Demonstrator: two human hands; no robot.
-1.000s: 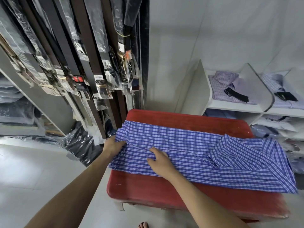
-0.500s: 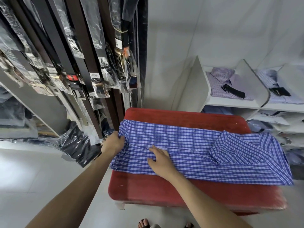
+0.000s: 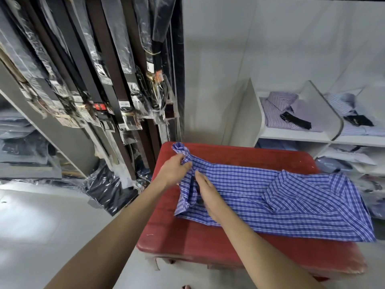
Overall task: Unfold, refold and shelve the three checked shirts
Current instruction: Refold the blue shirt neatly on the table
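Observation:
A blue and white checked shirt (image 3: 291, 197) lies lengthwise on the red padded stool (image 3: 208, 243), collar end at the right. My left hand (image 3: 174, 171) grips the bunched hem at the shirt's left end and holds it raised off the stool. My right hand (image 3: 208, 195) lies flat on the cloth just right of the lifted part, fingers straight and pressing down. Only one checked shirt is on the stool.
White shelving (image 3: 291, 136) behind the stool at the right holds folded striped shirts (image 3: 285, 111) with black tags, more below. Belts in plastic sleeves (image 3: 116, 80) hang on a rack at the left, with a black bag (image 3: 104, 190) on the floor beneath. Pale floor lies to the left.
My left hand has lifted the shirt's left end and drawn it rightward over the body. The right hand has shifted slightly and stayed pressed flat on the cloth.

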